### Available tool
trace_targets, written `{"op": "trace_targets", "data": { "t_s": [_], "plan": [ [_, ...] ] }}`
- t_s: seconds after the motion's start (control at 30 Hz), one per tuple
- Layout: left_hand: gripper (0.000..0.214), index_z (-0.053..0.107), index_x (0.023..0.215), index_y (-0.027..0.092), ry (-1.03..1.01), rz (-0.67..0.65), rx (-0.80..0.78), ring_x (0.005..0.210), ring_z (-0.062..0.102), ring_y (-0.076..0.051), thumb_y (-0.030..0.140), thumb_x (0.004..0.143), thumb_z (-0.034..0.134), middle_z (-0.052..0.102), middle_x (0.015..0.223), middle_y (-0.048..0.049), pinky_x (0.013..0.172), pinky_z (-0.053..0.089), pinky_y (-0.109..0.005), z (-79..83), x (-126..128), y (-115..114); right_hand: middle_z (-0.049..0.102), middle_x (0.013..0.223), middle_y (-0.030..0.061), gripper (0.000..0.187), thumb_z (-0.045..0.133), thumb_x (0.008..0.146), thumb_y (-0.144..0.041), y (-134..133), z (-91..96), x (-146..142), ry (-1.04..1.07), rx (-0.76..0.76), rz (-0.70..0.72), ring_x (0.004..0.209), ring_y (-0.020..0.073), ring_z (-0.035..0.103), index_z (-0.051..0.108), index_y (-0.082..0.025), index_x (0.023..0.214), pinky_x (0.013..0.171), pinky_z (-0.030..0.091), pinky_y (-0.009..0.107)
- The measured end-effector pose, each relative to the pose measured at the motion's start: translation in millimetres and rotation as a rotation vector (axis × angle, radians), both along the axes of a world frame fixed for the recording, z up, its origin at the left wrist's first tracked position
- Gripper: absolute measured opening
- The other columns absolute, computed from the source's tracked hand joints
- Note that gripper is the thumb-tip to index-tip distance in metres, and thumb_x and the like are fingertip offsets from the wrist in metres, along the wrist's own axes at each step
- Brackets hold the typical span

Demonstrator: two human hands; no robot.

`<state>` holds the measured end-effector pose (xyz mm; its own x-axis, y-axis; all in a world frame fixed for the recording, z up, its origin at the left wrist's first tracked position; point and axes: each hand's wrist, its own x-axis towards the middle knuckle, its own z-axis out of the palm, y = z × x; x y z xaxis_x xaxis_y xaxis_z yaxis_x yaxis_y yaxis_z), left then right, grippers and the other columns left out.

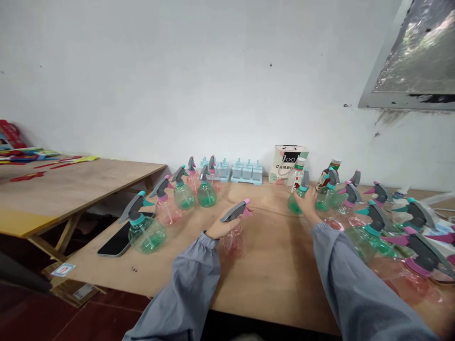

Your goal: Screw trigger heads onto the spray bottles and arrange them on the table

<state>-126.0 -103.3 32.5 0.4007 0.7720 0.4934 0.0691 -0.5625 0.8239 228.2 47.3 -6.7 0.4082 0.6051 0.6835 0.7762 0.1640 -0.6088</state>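
Near the middle of the table, my left hand (pixel 221 228) is closed around the neck of a pink spray bottle (pixel 234 242) with a grey and pink trigger head. My right hand (pixel 308 204), farther back and to the right, grips a green spray bottle (pixel 294 204) with a grey and teal head. Both bottles look upright. To the left stands a group of pink and green spray bottles, the nearest being a green one (pixel 147 237). More crowd the right side, including a large pink spray bottle (pixel 414 279) by my right sleeve.
A black phone (pixel 115 240) lies behind the nearest left bottle. Pale blue ice-pop moulds (pixel 247 173), a printed paper bag (pixel 282 166) and labelled bottles (pixel 325 177) stand along the wall. Another table (pixel 81 182) with coloured pieces is at the left, beyond a gap.
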Motion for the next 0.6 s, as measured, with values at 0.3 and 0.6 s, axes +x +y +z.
{"op": "trace_targets", "data": {
  "t_s": [0.3, 0.6],
  "plan": [
    [0.058, 0.067, 0.130, 0.019, -0.019, 0.303, 0.050, 0.074, 0.067, -0.018, 0.051, 0.082, 0.071, 0.073, 0.093, -0.0062, 0.074, 0.062, -0.037, -15.0, 6.5, 7.5, 0.053, 0.099, 0.0065, 0.042, 0.063, 0.084, -0.060, -129.5, -46.9, -28.6, -0.045, 0.165, 0.238, 0.097, 0.0279, 0.051, 0.054, -0.024, 0.103, 0.093, 0.044, 0.050],
    [0.038, 0.074, 0.094, 0.016, -0.042, 0.364, 0.113, 0.069, 0.065, -0.015, 0.052, 0.088, 0.063, 0.070, 0.074, -0.0036, 0.076, 0.060, -0.031, -8.1, 12.3, 3.1, 0.056, 0.102, 0.0062, 0.047, 0.064, 0.081, -0.063, -139.4, -46.1, -39.6, 0.063, 0.161, 0.230, 0.101, 0.0281, 0.052, 0.054, -0.024, 0.105, 0.095, 0.043, 0.051]
  ]
}}
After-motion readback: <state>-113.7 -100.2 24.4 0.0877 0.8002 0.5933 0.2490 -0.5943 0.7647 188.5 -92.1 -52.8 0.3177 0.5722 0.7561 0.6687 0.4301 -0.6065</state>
